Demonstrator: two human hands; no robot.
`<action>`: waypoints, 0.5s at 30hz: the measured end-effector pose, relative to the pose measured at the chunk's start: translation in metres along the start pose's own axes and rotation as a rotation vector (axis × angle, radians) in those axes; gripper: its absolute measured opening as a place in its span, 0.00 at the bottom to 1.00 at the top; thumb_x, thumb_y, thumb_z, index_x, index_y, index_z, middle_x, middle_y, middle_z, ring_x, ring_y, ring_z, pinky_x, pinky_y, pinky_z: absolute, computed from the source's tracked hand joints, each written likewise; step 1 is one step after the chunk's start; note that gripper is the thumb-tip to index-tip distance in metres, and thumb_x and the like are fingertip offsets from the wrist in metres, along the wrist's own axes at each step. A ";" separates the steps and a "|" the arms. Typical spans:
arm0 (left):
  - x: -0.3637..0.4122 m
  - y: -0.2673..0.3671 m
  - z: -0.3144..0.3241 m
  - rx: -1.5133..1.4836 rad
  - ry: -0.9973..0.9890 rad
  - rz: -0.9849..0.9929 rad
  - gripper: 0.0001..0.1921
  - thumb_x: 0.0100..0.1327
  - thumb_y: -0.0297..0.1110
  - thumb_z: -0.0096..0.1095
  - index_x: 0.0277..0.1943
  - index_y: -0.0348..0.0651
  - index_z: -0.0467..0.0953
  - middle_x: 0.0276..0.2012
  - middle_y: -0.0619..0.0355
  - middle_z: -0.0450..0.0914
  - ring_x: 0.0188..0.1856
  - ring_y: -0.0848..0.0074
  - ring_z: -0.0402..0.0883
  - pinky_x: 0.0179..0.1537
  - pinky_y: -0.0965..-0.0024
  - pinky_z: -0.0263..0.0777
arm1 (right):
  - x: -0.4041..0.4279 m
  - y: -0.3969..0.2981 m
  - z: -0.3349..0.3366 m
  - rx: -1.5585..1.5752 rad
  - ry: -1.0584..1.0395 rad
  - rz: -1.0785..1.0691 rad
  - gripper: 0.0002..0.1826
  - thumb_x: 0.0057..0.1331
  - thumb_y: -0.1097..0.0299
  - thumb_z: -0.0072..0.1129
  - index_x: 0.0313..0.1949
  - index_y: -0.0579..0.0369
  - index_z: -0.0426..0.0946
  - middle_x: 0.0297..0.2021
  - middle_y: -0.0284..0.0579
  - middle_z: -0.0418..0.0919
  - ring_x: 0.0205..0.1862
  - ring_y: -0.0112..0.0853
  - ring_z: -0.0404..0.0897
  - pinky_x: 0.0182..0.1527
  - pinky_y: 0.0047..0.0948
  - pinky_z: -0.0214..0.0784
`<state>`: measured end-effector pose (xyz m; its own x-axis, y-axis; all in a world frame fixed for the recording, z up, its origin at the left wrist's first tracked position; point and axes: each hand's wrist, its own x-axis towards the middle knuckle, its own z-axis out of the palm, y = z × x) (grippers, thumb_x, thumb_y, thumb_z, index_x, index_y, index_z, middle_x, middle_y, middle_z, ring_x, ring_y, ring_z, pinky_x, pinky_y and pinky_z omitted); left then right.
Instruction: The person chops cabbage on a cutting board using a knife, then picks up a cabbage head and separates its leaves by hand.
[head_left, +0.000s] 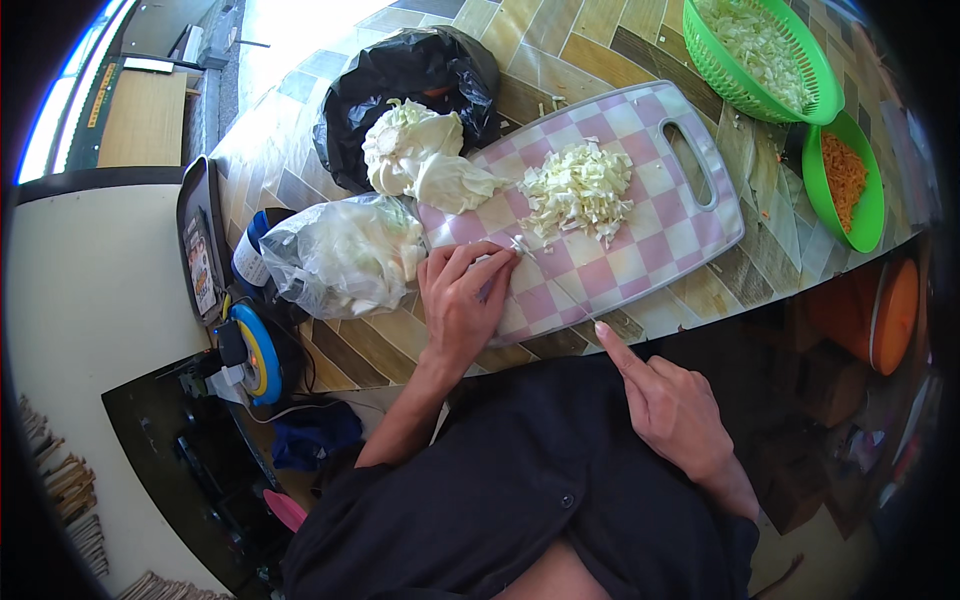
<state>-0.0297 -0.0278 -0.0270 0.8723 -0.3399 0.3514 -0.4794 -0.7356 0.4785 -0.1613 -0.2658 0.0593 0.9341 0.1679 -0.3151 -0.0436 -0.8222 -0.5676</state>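
My left hand (463, 292) presses its curled fingertips onto a small piece of white cabbage (519, 244) on a pink-and-white checkered cutting board (651, 217). In my right hand (667, 405) is a knife, its thin blade (564, 289) seen nearly edge-on, with the tip end near the left fingertips. The index finger stretches along the knife; the handle is hidden in the palm. A heap of chopped cabbage (581, 191) lies on the middle of the board. Part of a cabbage head (412, 142) with a loose leaf (457, 182) rests at the board's far left corner.
Behind the cabbage stands a black plastic bag (349, 90). A clear plastic bag of cabbage pieces (345, 255) sits left of the board. At right are a green colander (701, 56) of shredded cabbage and a green bowl (817, 199) of shredded carrot (844, 180). A blue-and-yellow cable reel (261, 356) is at left.
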 end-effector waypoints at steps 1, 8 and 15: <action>0.000 0.000 0.000 0.004 0.006 -0.005 0.08 0.60 0.31 0.78 0.42 0.48 0.90 0.41 0.67 0.88 0.43 0.69 0.80 0.50 0.65 0.67 | -0.006 0.000 -0.005 -0.004 -0.021 0.013 0.37 0.72 0.70 0.56 0.78 0.26 0.62 0.21 0.45 0.72 0.20 0.46 0.77 0.26 0.48 0.75; 0.000 -0.003 0.002 -0.028 0.026 0.011 0.07 0.60 0.32 0.78 0.41 0.48 0.89 0.40 0.66 0.89 0.42 0.70 0.81 0.51 0.65 0.67 | -0.014 0.005 -0.006 0.037 0.012 0.023 0.37 0.71 0.70 0.57 0.78 0.27 0.63 0.21 0.45 0.71 0.20 0.45 0.77 0.25 0.47 0.74; -0.001 -0.004 0.001 -0.005 0.015 0.013 0.07 0.59 0.33 0.78 0.41 0.48 0.89 0.40 0.68 0.90 0.43 0.71 0.81 0.52 0.66 0.67 | -0.009 0.002 -0.008 0.030 -0.046 0.024 0.37 0.72 0.69 0.56 0.78 0.27 0.63 0.21 0.46 0.73 0.20 0.47 0.78 0.26 0.48 0.74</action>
<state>-0.0290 -0.0253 -0.0301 0.8645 -0.3404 0.3698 -0.4911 -0.7285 0.4776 -0.1672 -0.2738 0.0675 0.9154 0.1738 -0.3632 -0.0772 -0.8095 -0.5820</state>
